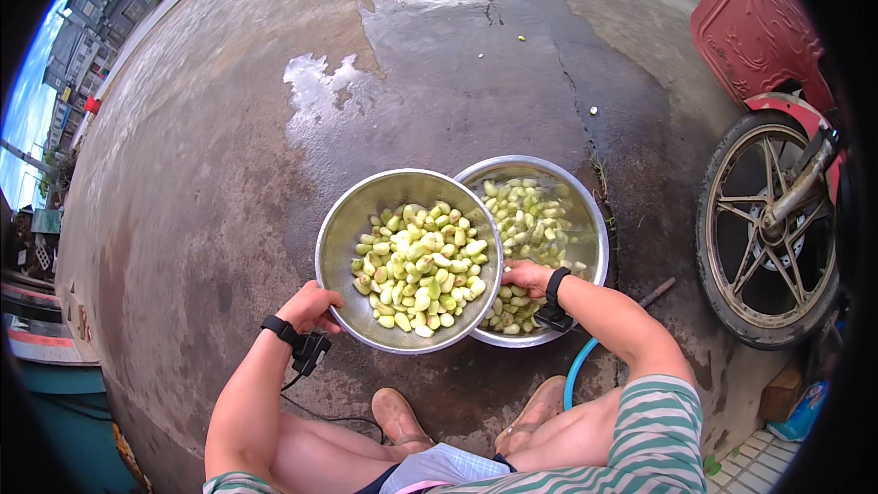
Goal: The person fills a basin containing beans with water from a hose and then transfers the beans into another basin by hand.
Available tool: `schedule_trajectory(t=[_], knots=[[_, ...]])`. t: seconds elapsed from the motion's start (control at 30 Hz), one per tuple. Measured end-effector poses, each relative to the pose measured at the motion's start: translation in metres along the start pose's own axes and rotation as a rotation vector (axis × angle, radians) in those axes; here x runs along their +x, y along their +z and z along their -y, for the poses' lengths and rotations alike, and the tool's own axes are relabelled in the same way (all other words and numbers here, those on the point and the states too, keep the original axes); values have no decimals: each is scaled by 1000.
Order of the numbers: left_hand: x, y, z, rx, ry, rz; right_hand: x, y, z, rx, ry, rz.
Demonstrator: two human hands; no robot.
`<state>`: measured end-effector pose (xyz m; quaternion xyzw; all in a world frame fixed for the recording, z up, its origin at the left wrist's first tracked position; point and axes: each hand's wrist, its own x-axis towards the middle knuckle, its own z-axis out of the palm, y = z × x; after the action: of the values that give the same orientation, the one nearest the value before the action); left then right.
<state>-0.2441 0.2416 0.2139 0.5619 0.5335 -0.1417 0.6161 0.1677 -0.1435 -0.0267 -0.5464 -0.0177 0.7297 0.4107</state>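
A stainless steel basin full of small, oval, pale green pieces of produce is in front of me, some pieces with brownish patches. My left hand holds its lower left rim, thumb at the edge. On the opposite side my right hand grips the right rim, its fingertips partly hidden. That basin overlaps a second steel basin, where similar green pieces lie in water. My right wrist is above this second basin. Both wrists carry black straps with small devices.
A blue hose curves beside my right shoe. A red vehicle's front wheel stands at the right. Wet concrete with puddles stretches ahead, with a few small scraps on it. A black cable runs by my left shoe.
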Motion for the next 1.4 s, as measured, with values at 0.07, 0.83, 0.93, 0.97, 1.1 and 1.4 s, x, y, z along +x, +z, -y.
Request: schedule_trajectory(t=[0.07,0.83,0.93,0.97,1.1,1.4], knots=[[-7,-9,5,1,-3,-17,12,20,2,57,-14,29],[-19,6,-8,23,26,-31,-156,86,176,70,-443,67],[-15,2,-3,4,6,-26,-142,157,178,104,-450,105],[-17,-2,2,4,-2,-39,-144,192,177,138,-443,173],[-13,7,-5,17,15,-23,-135,234,178,-100,-535,371],[-9,-6,9,1,-22,-54,-168,180,199,-6,-295,382]])
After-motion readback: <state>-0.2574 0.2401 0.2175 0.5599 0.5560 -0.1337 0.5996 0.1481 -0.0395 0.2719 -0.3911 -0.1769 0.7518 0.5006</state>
